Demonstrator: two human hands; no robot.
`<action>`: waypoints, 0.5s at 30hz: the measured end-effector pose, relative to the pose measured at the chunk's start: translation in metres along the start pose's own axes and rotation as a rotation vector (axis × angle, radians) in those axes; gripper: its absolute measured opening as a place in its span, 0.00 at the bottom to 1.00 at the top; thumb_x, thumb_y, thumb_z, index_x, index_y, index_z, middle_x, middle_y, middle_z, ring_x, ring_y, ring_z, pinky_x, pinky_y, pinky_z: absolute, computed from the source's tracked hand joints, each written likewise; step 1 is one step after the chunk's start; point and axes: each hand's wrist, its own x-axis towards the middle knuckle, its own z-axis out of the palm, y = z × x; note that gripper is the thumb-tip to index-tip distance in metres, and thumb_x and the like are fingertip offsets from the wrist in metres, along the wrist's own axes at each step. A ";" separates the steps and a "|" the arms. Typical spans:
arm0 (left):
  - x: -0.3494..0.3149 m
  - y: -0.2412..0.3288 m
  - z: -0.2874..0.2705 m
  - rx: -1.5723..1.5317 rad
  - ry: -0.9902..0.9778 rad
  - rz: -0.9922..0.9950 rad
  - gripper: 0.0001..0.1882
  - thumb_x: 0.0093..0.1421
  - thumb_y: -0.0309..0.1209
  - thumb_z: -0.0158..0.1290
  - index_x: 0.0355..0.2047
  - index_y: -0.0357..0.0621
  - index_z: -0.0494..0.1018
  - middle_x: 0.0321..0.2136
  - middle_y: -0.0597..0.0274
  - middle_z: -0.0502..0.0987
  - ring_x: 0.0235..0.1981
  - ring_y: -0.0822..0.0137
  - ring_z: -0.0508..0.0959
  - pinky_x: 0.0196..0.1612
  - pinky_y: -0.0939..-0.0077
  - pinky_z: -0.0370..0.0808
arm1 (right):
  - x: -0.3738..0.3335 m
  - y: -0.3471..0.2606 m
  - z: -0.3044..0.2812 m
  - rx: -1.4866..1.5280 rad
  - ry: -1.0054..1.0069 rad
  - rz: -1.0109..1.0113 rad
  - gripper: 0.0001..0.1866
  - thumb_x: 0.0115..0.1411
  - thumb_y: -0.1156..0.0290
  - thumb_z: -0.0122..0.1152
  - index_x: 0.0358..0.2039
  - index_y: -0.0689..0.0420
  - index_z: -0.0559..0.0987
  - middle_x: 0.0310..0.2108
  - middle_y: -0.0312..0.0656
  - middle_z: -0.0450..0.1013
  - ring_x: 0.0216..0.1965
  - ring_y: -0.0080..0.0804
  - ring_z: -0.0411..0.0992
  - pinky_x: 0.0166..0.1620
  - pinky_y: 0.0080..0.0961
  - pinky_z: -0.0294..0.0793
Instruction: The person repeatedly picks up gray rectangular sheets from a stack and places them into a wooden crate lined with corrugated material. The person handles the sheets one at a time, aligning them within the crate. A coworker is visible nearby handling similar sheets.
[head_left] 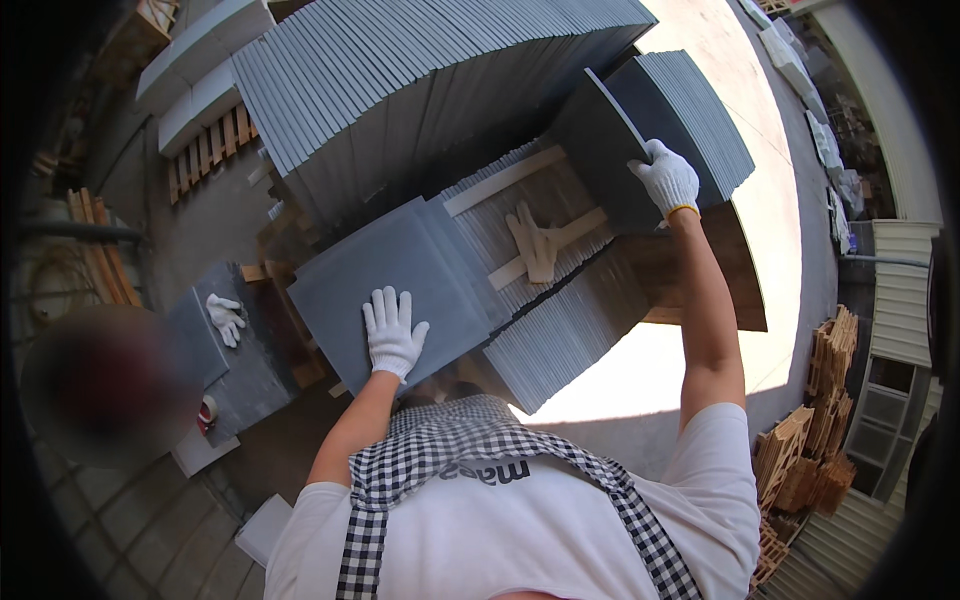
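Grey slab [598, 150]: one, on edge beside the upright row [704, 125]; my right grip [670, 182] is closed on its upper edge. Left grip [393, 335]: fingers spread flat on the stacked slabs [340, 285]. Handling, I judge: heavy, stiff, chip-prone; best held by opposite edges.

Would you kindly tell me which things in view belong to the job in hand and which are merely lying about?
In hand, apparently:
upright grey slab, gripped by right hand
flat grey slab under left hand

Seemingly lying about:
pale glove
stacked wood
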 end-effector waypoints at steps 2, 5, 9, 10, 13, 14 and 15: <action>0.011 0.005 -0.007 -0.042 0.037 -0.017 0.39 0.57 0.52 0.55 0.63 0.42 0.64 0.65 0.42 0.61 0.68 0.41 0.55 0.69 0.41 0.49 | -0.016 -0.015 -0.006 0.051 -0.012 -0.046 0.18 0.56 0.48 0.64 0.37 0.48 0.79 0.33 0.44 0.80 0.38 0.48 0.79 0.40 0.44 0.76; 0.050 0.049 -0.019 -0.379 0.088 -0.031 0.39 0.56 0.52 0.58 0.61 0.40 0.64 0.59 0.45 0.68 0.63 0.44 0.62 0.65 0.47 0.59 | -0.043 -0.047 0.001 0.059 -0.021 -0.057 0.16 0.56 0.50 0.65 0.35 0.48 0.80 0.33 0.43 0.80 0.37 0.47 0.79 0.38 0.42 0.77; 0.157 0.151 -0.092 -1.272 -0.370 -0.085 0.46 0.61 0.56 0.56 0.67 0.34 0.56 0.61 0.37 0.67 0.63 0.51 0.68 0.60 0.62 0.69 | -0.072 -0.075 0.021 0.072 0.012 -0.054 0.17 0.54 0.53 0.68 0.36 0.50 0.79 0.33 0.43 0.79 0.36 0.45 0.79 0.37 0.42 0.78; 0.182 0.171 -0.099 -1.599 -0.422 -0.147 0.47 0.61 0.58 0.55 0.65 0.32 0.57 0.57 0.42 0.71 0.62 0.56 0.69 0.59 0.64 0.71 | -0.080 -0.081 0.026 0.096 0.047 -0.052 0.17 0.53 0.54 0.68 0.36 0.51 0.79 0.34 0.43 0.78 0.37 0.44 0.79 0.38 0.41 0.78; 0.266 0.204 -0.056 -1.919 -0.484 -0.324 0.31 0.59 0.54 0.61 0.44 0.36 0.72 0.37 0.59 0.74 0.40 0.64 0.73 0.42 0.59 0.78 | -0.103 -0.087 0.045 0.126 0.019 -0.010 0.17 0.51 0.55 0.67 0.38 0.50 0.79 0.37 0.42 0.77 0.40 0.42 0.78 0.40 0.40 0.78; 0.274 0.197 -0.061 -1.986 -0.474 -0.448 0.26 0.59 0.47 0.62 0.44 0.36 0.72 0.37 0.59 0.74 0.38 0.63 0.75 0.41 0.59 0.78 | -0.109 -0.099 0.051 0.175 -0.002 -0.028 0.18 0.52 0.54 0.66 0.39 0.50 0.79 0.38 0.43 0.76 0.42 0.42 0.77 0.43 0.41 0.77; 0.275 0.198 -0.069 -2.054 -0.487 -0.556 0.22 0.60 0.41 0.63 0.45 0.36 0.72 0.36 0.59 0.74 0.37 0.61 0.76 0.40 0.58 0.79 | -0.120 -0.100 0.052 0.210 -0.017 -0.023 0.19 0.52 0.52 0.65 0.41 0.50 0.80 0.38 0.44 0.76 0.44 0.43 0.76 0.46 0.41 0.76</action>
